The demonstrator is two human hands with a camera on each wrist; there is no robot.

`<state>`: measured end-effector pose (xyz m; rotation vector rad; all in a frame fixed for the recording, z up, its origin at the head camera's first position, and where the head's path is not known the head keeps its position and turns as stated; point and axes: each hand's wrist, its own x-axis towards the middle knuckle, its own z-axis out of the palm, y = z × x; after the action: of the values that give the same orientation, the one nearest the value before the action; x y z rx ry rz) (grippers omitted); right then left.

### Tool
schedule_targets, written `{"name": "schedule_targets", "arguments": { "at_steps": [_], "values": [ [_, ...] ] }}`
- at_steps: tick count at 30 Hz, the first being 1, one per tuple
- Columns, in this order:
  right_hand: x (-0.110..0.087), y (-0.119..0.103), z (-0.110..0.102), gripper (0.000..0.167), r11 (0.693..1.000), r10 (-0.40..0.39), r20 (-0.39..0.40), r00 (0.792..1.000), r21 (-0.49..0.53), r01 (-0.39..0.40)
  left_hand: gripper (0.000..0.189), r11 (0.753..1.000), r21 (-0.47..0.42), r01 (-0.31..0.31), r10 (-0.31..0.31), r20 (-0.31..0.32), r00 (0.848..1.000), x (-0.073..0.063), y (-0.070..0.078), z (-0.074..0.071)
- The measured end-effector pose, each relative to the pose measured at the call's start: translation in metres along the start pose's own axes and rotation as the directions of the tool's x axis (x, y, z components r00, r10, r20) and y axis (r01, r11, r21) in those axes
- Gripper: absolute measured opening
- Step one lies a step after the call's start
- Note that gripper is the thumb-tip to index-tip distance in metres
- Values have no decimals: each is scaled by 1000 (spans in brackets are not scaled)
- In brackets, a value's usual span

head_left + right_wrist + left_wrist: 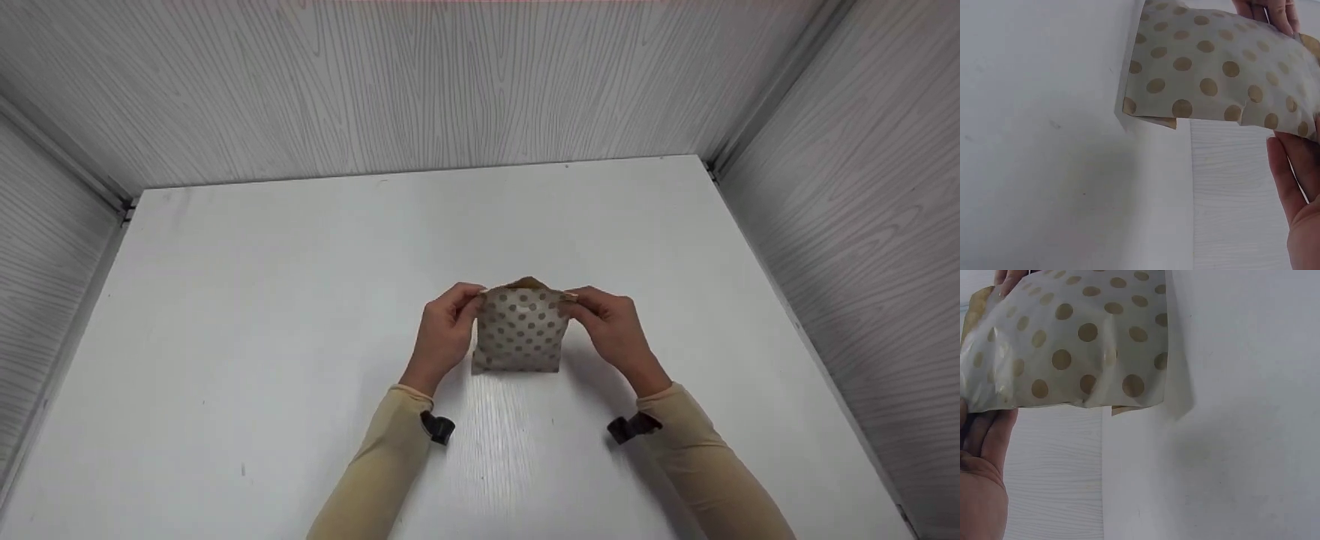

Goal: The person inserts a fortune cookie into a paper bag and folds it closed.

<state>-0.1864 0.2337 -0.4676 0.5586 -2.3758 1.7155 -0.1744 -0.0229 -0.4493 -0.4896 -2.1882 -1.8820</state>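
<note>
A small white paper bag [523,330] with brown polka dots stands upright near the middle of the table, its bottom edge toward me. Its brown inner side [528,283] shows at the top, where the mouth gapes a little. My left hand [448,328] pinches the left top corner between thumb and fingers. At the opposite corner, my right hand [613,327] pinches the paper the same way. Both wrist views show the dotted front [1086,332] bulging slightly, with creases near the side edge [1241,115]. What lies inside the bag is hidden.
The white tabletop [262,315] spreads around the bag on all sides. Grey wood-grain panels [450,90] enclose it at the back, left and right. Dark wrist mounts [438,427] sit on both sleeved forearms, low over the table.
</note>
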Motion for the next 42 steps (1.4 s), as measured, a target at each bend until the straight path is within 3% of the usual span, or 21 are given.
{"name": "schedule_targets", "arguments": {
  "at_steps": [6,10,13,16,23,28,36,42],
  "values": [
    [0,-14,-10,13,997,4,-39,999,79,-1,14,999,-49,25,-28,-74,997,0,2,-16],
    [-1,-19,-7,22,997,35,71,997,69,-40,14,998,-52,37,-39,-43,998,1,4,-13],
    [1,-24,-1,34,996,84,159,984,20,-88,14,998,-53,44,-45,-13,999,1,4,-9],
    [4,-29,6,35,991,135,190,972,-24,-133,14,997,-68,36,-35,17,999,2,4,-6],
    [8,-29,9,13,993,100,163,982,39,-107,13,994,-94,61,-56,59,997,-1,-2,-5],
    [7,-27,5,15,992,89,157,984,77,-102,14,987,-139,83,-72,86,994,-1,-6,-5],
    [1,-29,2,20,978,110,163,981,157,-136,23,983,-158,92,-62,187,980,-2,2,0],
    [2,-35,5,18,975,131,139,982,162,-153,13,989,-135,52,-35,128,991,-1,10,4]
  ]
}}
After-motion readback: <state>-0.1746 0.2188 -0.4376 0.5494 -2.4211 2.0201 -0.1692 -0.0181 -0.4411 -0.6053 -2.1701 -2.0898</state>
